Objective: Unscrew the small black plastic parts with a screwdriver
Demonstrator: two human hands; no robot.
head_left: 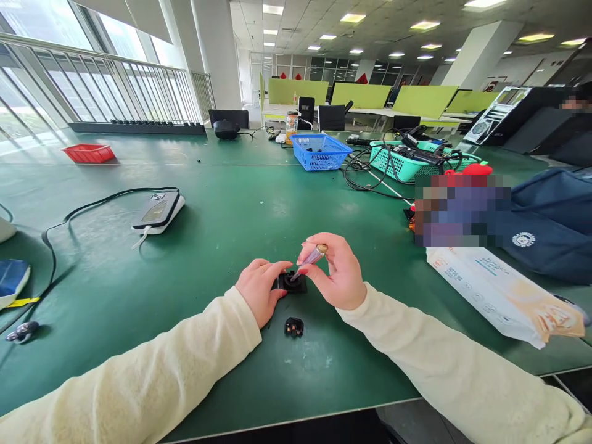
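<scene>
My left hand (260, 290) grips the left side of a small black plastic part (300, 286) lying on the green table. In my right hand (340, 271) is a screwdriver (316, 253) with a clear purplish handle, held tilted between thumb and fingers. Its tip reaches down into the round recess of the black part; the exact contact point is too small to make out. Just in front of both hands sits a separate black piece with copper-coloured contacts (294, 327), touched by neither hand.
On the green table (222, 216) are a phone on a white box (160, 211), a red tray (89, 153), a blue basket (320, 152) and a teal basket of cables (402, 161). A tissue pack (504, 293) and a dark blue bag (555, 222) lie at right.
</scene>
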